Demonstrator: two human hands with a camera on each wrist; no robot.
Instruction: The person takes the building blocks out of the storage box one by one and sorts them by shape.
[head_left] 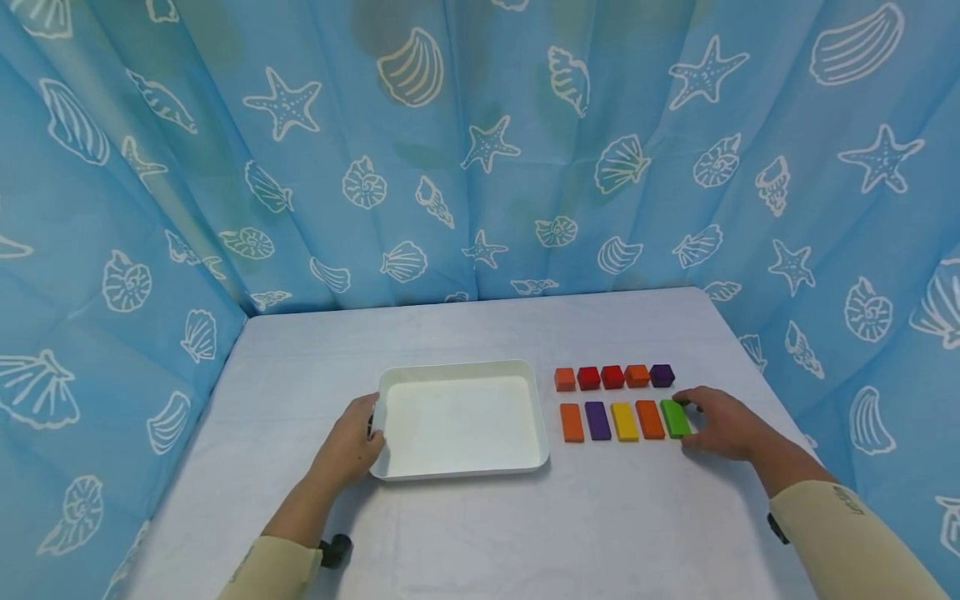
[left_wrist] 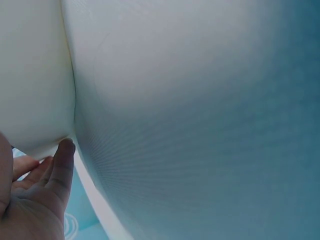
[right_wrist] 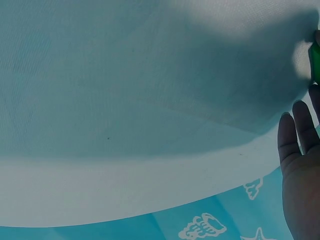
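Observation:
A white rectangular tray (head_left: 457, 425) lies on the table with nothing in it. My left hand (head_left: 348, 446) grips its left rim, and the left wrist view shows the fingertips (left_wrist: 65, 150) against the tray's edge (left_wrist: 35, 110). On the right, my right hand (head_left: 723, 425) pinches a green rectangular block (head_left: 675, 418), with a finger at its far end and the thumb at its near end. That block is the rightmost of the front row. In the right wrist view only a sliver of the green block (right_wrist: 316, 62) shows beside the hand (right_wrist: 302, 165).
Left of the green block lie orange (head_left: 572, 422), purple (head_left: 597, 421), yellow (head_left: 624, 422) and another orange block (head_left: 650, 419). Behind them runs a row of orange, red and purple cubes (head_left: 662, 376). A blue seashell curtain (head_left: 480, 167) surrounds the white-covered table (head_left: 525, 533).

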